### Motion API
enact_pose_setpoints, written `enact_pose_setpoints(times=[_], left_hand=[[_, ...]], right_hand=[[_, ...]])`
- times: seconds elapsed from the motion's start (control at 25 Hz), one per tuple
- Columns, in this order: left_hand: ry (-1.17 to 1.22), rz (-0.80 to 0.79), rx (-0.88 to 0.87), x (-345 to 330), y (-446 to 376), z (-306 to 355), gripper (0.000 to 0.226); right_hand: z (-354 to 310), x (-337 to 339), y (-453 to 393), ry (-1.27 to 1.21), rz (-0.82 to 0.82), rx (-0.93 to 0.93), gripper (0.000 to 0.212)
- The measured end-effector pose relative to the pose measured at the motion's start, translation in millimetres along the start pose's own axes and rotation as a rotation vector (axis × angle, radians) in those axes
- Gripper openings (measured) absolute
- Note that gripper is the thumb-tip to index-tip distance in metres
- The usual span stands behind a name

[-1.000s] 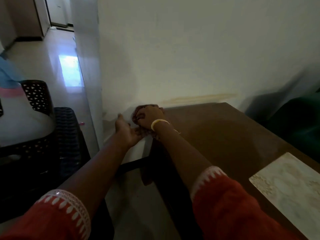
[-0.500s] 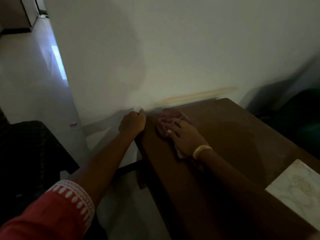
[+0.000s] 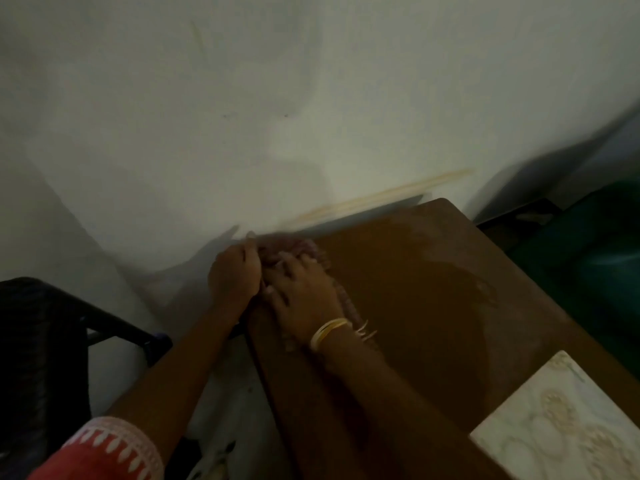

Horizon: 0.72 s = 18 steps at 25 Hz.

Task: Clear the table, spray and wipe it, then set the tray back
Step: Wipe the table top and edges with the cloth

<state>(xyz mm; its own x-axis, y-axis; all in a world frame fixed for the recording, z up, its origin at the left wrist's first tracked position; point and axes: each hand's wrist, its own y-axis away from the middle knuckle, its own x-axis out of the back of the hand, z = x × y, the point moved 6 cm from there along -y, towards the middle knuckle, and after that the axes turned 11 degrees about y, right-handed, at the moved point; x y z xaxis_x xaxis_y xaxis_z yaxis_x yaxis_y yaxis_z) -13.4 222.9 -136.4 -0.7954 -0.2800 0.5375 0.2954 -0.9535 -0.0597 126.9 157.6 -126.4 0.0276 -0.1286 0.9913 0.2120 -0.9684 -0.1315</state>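
The brown bench stood against the pale wall, a pinkish cloth lying on its far left corner, a dark wet patch spreading over its middle, and a pale patterned mat lying on its near right part.

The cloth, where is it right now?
In the head view the cloth lies on the table's far left corner by the wall, under the right hand, beside the left hand.
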Motion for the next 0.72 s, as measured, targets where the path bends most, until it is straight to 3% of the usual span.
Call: enact_pose_setpoints(times=[0.04, 0.12, 0.28, 0.4, 0.48, 0.6, 0.72], left_hand=[[0.067, 0.043, 0.005, 3.2, 2.1, -2.5, 0.054], [0.077, 0.049, -0.088, 1.9, 5.7, 5.2, 0.048], [-0.187, -0.146, -0.336, -10.8, 9.2, 21.0, 0.049], [-0.419, -0.233, -0.294, -21.7, 5.2, 19.5, 0.041], [-0.493, -0.242, -0.279, -23.1, 6.3, 21.1, 0.046], [-0.451, -0.285, -0.409, -38.1, 7.2, 42.0, 0.053], [-0.14, -0.341, -0.45, -91.0, 7.3, 92.5, 0.037]], right_hand=[[-20.8, -2.4, 7.0, -0.052, -0.012, 0.061, 0.04], [-2.0, -0.5, -9.2, -0.118, 0.01, 0.027, 0.039], [136.7, 9.5, -53.7, 0.12, 0.04, -0.327, 0.04], [228.4, 4.9, -58.6, 0.071, -0.07, -0.572, 0.044], [232.9, 6.6, -53.9, 0.043, -0.045, -0.669, 0.044], [161.1, 7.5, -34.4, 0.039, -0.022, -0.463, 0.043], [114.3, -11.0, 15.6, -0.067, -0.081, -0.274, 0.046]])
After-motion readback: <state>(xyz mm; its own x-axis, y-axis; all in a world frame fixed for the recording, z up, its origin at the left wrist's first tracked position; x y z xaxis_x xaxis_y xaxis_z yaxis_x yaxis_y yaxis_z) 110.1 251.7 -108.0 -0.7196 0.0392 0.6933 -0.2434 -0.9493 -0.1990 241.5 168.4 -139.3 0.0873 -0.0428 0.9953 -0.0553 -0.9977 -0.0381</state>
